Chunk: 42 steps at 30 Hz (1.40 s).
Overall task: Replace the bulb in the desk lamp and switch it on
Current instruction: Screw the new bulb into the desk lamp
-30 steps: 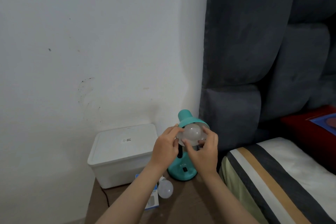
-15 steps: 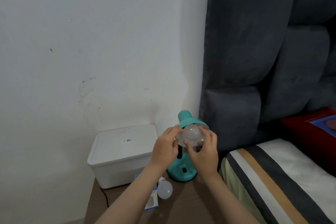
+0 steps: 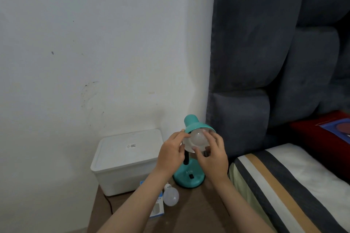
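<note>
Setting: bedside corner, a brown table top (image 3: 189, 212) against a white wall, with a grey padded headboard (image 3: 265, 62) and a striped bed beyond the right hand.
Right hand: the right hand (image 3: 215, 157) is cupped around the frosted bulb (image 3: 198, 139) sitting in the lamp's mouth, thumb under it and fingers curled over its far side, partly closed on the glass.
Left hand: the left hand (image 3: 171, 154) is loosely closed at the near-left rim of the teal shade (image 3: 193, 126), fingertips touching the rim; it seems to be steadying the shade.
Lamp: the desk lamp's round teal base (image 3: 189, 177) stands just below and between the two hands, and the black switch (image 3: 191, 176) on it faces the wearer.
Other bulb: a second bulb (image 3: 170, 196) lies on the table below the left wrist, touching a small blue-and-white carton (image 3: 157, 208).
Further out: a white lidded box (image 3: 126, 157) sits left of the left hand.
Step in hand: judging by the grip, a bulb is being turned in the socket; in or out cannot be told.
Next move: keep the shade braced, twist gently without squeezing the glass, then reach down to the switch once the bulb is seated.
</note>
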Tool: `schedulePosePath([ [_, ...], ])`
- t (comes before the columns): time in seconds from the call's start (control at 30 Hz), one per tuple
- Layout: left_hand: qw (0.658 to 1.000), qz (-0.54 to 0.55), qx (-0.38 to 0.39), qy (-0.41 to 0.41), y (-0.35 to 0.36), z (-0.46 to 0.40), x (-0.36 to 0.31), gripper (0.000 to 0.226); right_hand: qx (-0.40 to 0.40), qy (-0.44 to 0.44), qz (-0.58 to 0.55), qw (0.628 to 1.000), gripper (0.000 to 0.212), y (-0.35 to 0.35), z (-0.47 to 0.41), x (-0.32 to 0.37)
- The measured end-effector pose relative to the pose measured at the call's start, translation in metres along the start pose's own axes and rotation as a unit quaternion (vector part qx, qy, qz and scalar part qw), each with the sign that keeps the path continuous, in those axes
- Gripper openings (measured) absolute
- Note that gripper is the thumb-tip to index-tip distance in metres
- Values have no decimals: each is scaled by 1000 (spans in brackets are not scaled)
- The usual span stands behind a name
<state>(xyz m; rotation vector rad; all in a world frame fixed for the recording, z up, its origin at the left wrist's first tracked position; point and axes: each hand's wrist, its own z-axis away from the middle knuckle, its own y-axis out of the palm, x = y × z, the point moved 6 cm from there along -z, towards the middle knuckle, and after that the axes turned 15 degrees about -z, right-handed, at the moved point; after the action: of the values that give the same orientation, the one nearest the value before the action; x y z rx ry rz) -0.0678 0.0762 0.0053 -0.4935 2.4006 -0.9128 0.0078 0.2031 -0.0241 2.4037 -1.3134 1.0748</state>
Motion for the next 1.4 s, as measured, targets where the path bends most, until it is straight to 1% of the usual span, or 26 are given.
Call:
schedulePosePath([
  [0.07, 1000, -1, 0, -1, 0, 0, 0, 39, 11, -38, 8, 999, 49, 2, -1, 2],
  [0.1, 1000, 0, 0, -2, 0, 0, 0, 39, 8, -33, 7, 999, 47, 1, -1, 2],
  [0.2, 1000, -1, 3, -5, 1, -1, 1, 39, -8, 32, 0, 999, 43, -1, -4, -2],
  [0.27, 1000, -4, 1, -6, 0, 0, 1, 39, -21, 78, -11, 997, 46, -4, -4, -8],
  [0.3, 1000, -5, 1, -5, 0, 0, 0, 38, -22, 82, -9, 996, 49, -5, -3, -9],
  [0.37, 1000, -5, 0, -1, 1, 1, 0, 39, -16, 56, 3, 998, 51, -4, -2, -5],
  [0.5, 1000, 1, -1, -1, 2, -1, 1, 40, 21, -28, 23, 999, 52, -1, -2, 5],
  [0.57, 1000, 3, 0, -1, 2, -1, 0, 40, 29, -36, 36, 998, 50, 0, -4, 5],
  [0.6, 1000, 3, 1, -2, 2, 0, 0, 40, 31, -24, 35, 999, 47, 0, -5, 4],
  [0.67, 1000, 2, 0, -5, 1, 0, 1, 40, 19, 35, 18, 999, 42, -3, -6, -1],
  [0.73, 1000, -1, 0, -3, 1, 0, 0, 40, 6, 102, 6, 995, 46, -6, -6, -9],
  [0.77, 1000, -1, 1, -2, 1, 0, 0, 40, 6, 105, 12, 994, 48, -6, -4, -10],
  [0.87, 1000, 1, -1, -4, 0, 0, 0, 40, 16, 38, 14, 999, 52, -6, 1, 0],
  [0.97, 1000, -1, 1, -3, 0, -1, -1, 40, 49, -18, 35, 998, 56, -1, 0, 5],
  [1.03, 1000, -1, 2, -5, 1, -1, -1, 41, 54, -13, 41, 998, 50, 2, -3, 4],
  [1.13, 1000, -2, 4, -14, 1, 0, 0, 40, 60, 23, 38, 997, 45, 4, -5, 1],
  [1.23, 1000, -3, 7, -18, 1, -1, 0, 39, 36, 75, 28, 996, 43, 1, -5, -6],
  [1.27, 1000, -3, 8, -17, 1, -1, 0, 39, 31, 79, 30, 996, 44, 0, -5, -6],
  [1.4, 1000, 3, 7, -16, 1, 0, 0, 40, 43, 31, 41, 998, 53, 2, -3, 1],
])
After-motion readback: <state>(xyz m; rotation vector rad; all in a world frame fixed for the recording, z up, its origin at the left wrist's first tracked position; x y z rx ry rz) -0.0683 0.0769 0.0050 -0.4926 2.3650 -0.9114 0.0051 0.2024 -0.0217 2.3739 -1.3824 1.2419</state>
